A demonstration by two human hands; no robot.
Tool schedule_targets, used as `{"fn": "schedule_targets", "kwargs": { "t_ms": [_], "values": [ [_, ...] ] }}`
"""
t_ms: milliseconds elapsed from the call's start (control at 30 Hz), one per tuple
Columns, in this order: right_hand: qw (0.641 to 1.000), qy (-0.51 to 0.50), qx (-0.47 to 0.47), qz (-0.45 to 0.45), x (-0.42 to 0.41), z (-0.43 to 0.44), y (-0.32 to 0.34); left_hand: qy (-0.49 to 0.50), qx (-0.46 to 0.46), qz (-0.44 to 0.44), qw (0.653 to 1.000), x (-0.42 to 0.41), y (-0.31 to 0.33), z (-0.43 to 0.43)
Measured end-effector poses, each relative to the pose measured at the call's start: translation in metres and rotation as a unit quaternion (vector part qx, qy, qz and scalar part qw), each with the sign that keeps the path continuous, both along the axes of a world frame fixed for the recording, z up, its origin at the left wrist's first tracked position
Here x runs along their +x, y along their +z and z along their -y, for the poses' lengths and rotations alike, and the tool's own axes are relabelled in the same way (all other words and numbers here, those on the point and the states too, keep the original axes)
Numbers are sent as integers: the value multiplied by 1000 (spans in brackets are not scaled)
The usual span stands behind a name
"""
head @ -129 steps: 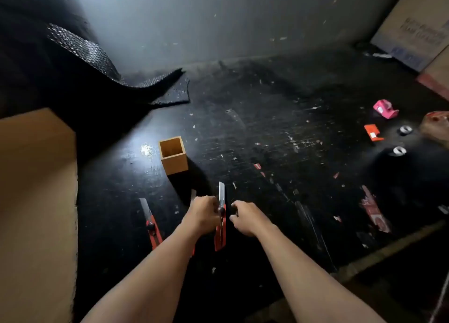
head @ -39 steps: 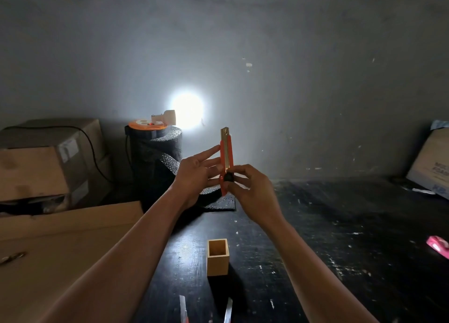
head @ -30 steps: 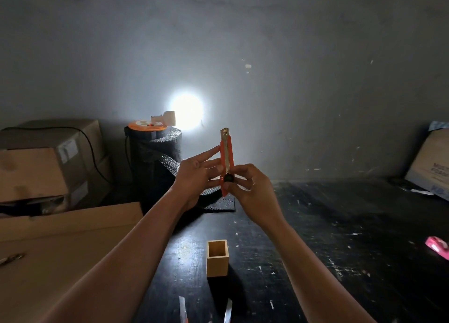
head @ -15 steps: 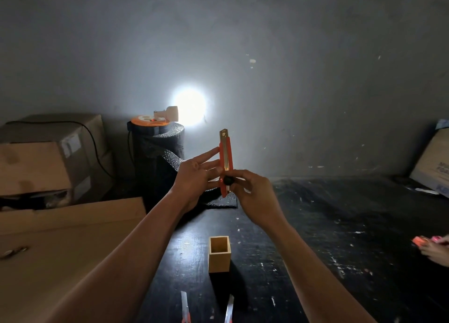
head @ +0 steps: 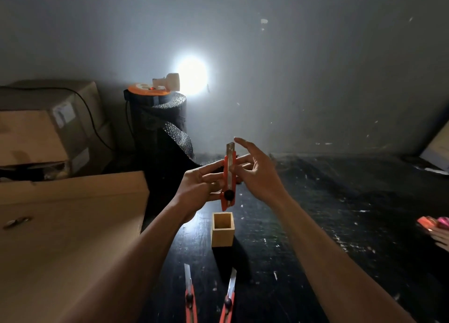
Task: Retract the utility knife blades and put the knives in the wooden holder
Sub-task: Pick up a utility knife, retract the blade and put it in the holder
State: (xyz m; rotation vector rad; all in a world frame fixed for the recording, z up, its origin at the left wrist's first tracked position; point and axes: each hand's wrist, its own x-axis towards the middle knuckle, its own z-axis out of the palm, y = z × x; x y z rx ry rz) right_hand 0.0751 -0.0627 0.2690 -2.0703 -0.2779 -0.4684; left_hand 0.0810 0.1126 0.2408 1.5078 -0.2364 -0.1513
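Observation:
My left hand (head: 202,183) holds a red utility knife (head: 229,177) upright, its slider knob low on the handle and only the metal tip showing at the top. My right hand (head: 257,171) is beside the knife with its fingers spread, not gripping it. The knife's lower end hangs just above the open wooden holder (head: 222,229), a small square box on the black table. Two more red knives lie near the front edge with blades extended: one on the left (head: 189,296) and one on the right (head: 228,298).
A large cardboard sheet (head: 60,225) covers the left side. Cardboard boxes (head: 46,126) and a black roll (head: 158,126) with a lamp on top stand at the back left. Another person's hand (head: 437,230) with red and pink items is at the right edge.
My right hand has let go of the slider knob and opened. The knife has come down closer to the holder, held now by my left hand alone.

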Motion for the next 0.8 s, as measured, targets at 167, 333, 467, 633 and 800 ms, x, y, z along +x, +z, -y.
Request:
{"fn": "schedule_targets", "kwargs": {
  "t_ms": [167, 333, 467, 633, 800],
  "values": [
    [999, 10, -15, -28, 29, 5, -33, 19, -8, -63, 998, 19, -36, 2],
    [999, -1, -5, -51, 61, 14, -78, 87, 119, -93, 985, 49, -108, 4],
    [997, -34, -45, -53, 87, 18, -119, 104, 223, -103, 964, 55, -156, 11],
    [993, -37, -68, -87, 108, 16, -176, 66, 308, -105, 943, 65, -197, 23],
    [985, -46, -115, -118, 119, 11, -226, 52, 328, -92, 939, 77, -218, 35]
  ]
}}
